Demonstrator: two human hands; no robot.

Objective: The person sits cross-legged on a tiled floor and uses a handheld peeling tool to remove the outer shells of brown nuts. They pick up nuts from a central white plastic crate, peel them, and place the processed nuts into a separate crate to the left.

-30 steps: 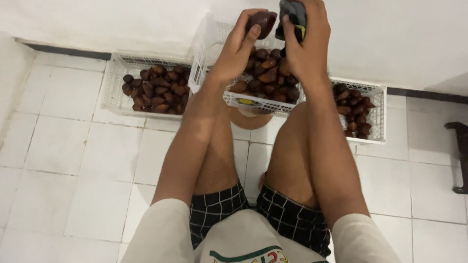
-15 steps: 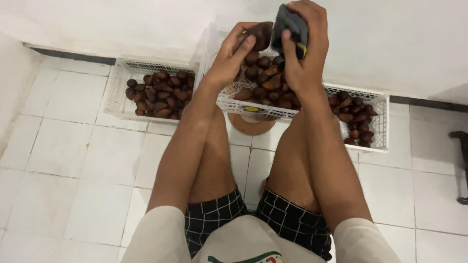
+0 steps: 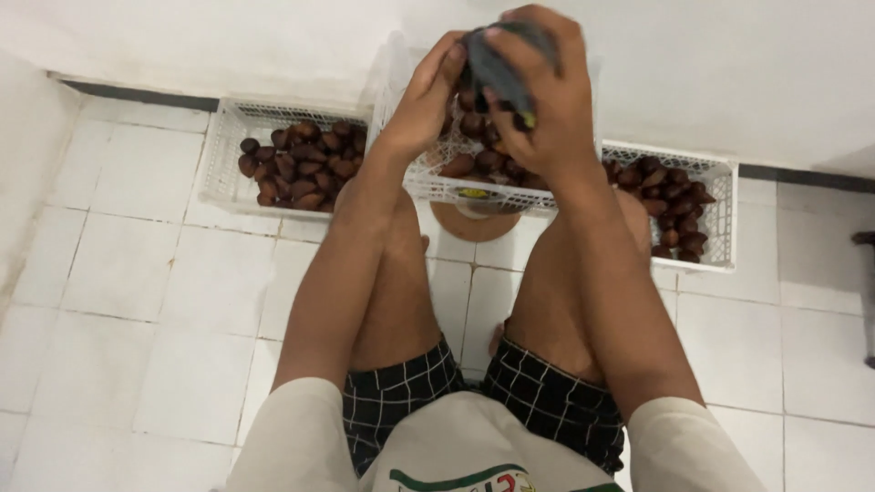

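both hands grip dark tool (over fruit basket)

Both hands raised together, right hand gripping dark tool, left hand touching it, three white baskets of brown fruit on tiled floor

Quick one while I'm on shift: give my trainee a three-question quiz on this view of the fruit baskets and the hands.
1. True or false: both hands are raised over the middle basket.
2. How many white baskets of brown fruit are in view? A) one B) two C) three
3. Fill in: the right hand grips a dark ____ object.

Key:
1. True; the left hand touches that object too.
2. C; left basket, middle, right basket.
3. Grey; its kind cannot be told.
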